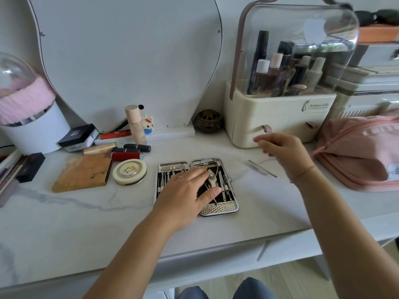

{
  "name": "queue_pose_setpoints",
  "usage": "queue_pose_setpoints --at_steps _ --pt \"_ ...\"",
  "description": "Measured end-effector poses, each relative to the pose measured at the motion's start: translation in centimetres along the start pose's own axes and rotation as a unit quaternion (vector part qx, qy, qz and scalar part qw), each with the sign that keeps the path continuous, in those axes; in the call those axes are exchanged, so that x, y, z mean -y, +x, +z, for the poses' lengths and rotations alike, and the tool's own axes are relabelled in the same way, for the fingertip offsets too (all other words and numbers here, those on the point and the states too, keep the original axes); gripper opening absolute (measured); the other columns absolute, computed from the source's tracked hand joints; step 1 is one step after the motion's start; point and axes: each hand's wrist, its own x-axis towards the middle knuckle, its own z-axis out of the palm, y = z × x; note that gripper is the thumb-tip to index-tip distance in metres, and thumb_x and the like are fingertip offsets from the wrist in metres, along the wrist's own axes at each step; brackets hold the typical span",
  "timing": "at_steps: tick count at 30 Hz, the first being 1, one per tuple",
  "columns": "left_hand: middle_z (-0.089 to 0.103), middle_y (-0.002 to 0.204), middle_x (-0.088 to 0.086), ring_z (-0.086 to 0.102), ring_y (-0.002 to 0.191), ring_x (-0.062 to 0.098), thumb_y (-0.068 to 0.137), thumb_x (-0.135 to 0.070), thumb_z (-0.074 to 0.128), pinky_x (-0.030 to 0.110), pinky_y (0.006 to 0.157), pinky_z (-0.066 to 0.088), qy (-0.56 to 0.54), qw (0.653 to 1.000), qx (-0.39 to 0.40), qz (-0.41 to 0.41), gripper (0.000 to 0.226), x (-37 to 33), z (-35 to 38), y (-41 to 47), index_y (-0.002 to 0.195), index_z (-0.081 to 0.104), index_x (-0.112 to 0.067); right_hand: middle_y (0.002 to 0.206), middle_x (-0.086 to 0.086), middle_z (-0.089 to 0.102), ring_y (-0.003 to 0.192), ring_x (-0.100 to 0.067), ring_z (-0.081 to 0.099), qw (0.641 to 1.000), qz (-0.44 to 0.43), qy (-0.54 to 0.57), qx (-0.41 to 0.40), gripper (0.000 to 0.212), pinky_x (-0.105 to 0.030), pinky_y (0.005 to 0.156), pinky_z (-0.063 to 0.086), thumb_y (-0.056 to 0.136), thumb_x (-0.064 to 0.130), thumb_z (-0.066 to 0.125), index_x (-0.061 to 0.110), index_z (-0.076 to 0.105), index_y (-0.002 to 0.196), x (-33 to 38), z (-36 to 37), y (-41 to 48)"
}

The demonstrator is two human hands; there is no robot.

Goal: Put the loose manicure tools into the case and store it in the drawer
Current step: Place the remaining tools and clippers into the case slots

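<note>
Your left hand [185, 190] lies flat across the open case [218, 209], fingers straight and spread wide, fingertips on the nipper [212, 179] in the right half, thumb out over the lower edge. The case sits mid-bench, opened like a book, both halves showing rows of steel tools under straps.

Your right hand [285, 154] is up off the bench [86, 223], hovering just in front of the organizer [269, 117]. Its fingers are curled inward and blurred, and I cannot tell whether they pinch anything.

Two loose tools [262, 168] lie on the bench to the right of the case, slim and angled, apart from it and below your right hand.

The organizer has small drawers with a pink pull [267, 128] at its front, closed, and bottles stand under its clear lid. A pink bag [358, 152] rests at the far right. Left of the case sit a round compact [129, 171], a brown palette [83, 172] and a few lipsticks [137, 147]. A handle [263, 250] shows on the bench's front edge.
</note>
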Motion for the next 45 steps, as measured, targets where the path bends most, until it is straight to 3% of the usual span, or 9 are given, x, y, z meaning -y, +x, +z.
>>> queue_pose_setpoints --at_steps 4,10,13,15,19,25,28,31,45 --pt "0.023 0.153 -0.013 0.017 0.140 0.003 0.079 -0.074 0.011 0.021 0.111 0.008 0.003 1.000 -0.002 0.006 0.082 0.0 0.1 0.0 0.143 0.030 -0.027 0.075 -0.001 0.068 0.071 -0.012 0.059 0.981 0.078 -0.176 0.002 0.003 -0.026 0.072 0.047 0.077 0.017 0.073 0.017 0.072 0.079 -1.8 -1.7 -1.1" --pt "0.031 0.149 -0.015 0.025 0.137 0.002 0.077 -0.076 0.017 0.021 0.110 0.016 -0.103 0.994 -0.044 -0.013 0.081 0.0 -0.3 -0.1 0.141 0.036 -0.029 0.067 0.006 0.058 0.073 -0.018 0.056 0.950 0.082 -0.301 0.028 0.013 -0.025 0.066 0.041 0.075 0.026 0.074 0.013 0.071 0.078 -1.6 -0.5 -1.8" --pt "0.039 0.144 -0.014 0.030 0.132 -0.002 0.080 -0.072 0.025 0.019 0.109 0.019 -0.148 0.985 -0.086 -0.012 0.075 0.4 -1.5 -0.6 0.136 0.043 -0.027 0.076 -0.011 0.068 0.082 -0.031 0.061 0.933 0.098 -0.344 0.039 0.020 -0.032 0.069 0.046 0.078 0.022 0.071 0.002 0.072 0.078 -0.8 -0.2 -1.8" --pt "0.042 0.138 -0.016 0.032 0.130 -0.003 0.084 -0.068 0.029 0.019 0.108 0.021 -0.139 0.983 -0.118 -0.010 0.068 0.9 -2.5 -1.2 0.134 0.047 -0.025 0.082 -0.022 0.069 0.078 -0.034 0.060 0.931 0.116 -0.343 0.048 0.029 -0.033 0.069 0.047 0.078 0.025 0.070 -0.004 0.072 0.083 -0.6 -0.1 -1.7" --pt "0.044 0.131 -0.018 0.034 0.125 -0.004 0.085 -0.056 0.036 0.017 0.103 0.022 -0.158 0.973 -0.154 -0.063 0.057 2.6 -3.4 -3.6 0.130 0.051 -0.024 0.067 -0.008 0.051 0.066 -0.019 0.043 0.936 0.167 -0.303 0.059 0.045 -0.026 0.062 0.037 0.071 0.036 0.072 -0.007 0.070 0.085 -0.3 -0.4 -1.5" --pt "0.049 0.125 -0.017 0.039 0.121 -0.002 0.085 -0.049 0.040 0.001 0.092 0.021 -0.204 0.952 -0.185 -0.131 0.051 4.1 -2.7 -5.6 0.124 0.056 -0.021 0.060 0.001 0.058 0.069 -0.019 0.054 0.936 0.192 -0.288 0.057 0.009 -0.024 0.063 0.041 0.073 0.017 0.077 0.008 0.073 0.072 -0.5 -0.9 -0.8" --pt "0.047 0.127 -0.016 0.037 0.120 -0.001 0.088 -0.048 0.039 0.016 0.097 0.027 -0.215 0.944 -0.189 -0.164 0.050 4.3 -2.6 -5.6 0.128 0.052 -0.022 0.064 -0.002 0.061 0.068 -0.019 0.054 0.933 0.181 -0.304 0.059 0.010 -0.025 0.060 0.041 0.074 0.016 0.075 0.007 0.072 0.071 -0.7 -0.8 -0.7" --pt "0.050 0.133 -0.010 0.043 0.122 0.005 0.094 -0.037 0.043 0.023 0.099 0.032 -0.243 0.927 -0.194 -0.210 0.040 5.2 -2.2 -5.5 0.131 0.049 -0.023 0.074 -0.010 0.067 0.073 -0.024 0.060 0.932 0.162 -0.320 0.048 0.009 -0.030 0.070 0.048 0.073 0.015 0.075 0.010 0.070 0.068 -0.8 -0.7 -0.7" --pt "0.057 0.125 -0.012 0.048 0.118 0.003 0.096 -0.018 0.044 0.020 0.095 0.033 -0.277 0.916 -0.175 -0.232 0.032 5.9 -2.1 -5.5 0.126 0.053 -0.025 0.060 -0.007 0.063 0.057 -0.017 0.050 0.946 0.129 -0.293 0.056 0.013 -0.027 0.059 0.040 0.075 0.013 0.074 0.013 0.069 0.064 -1.5 -1.1 -0.8"
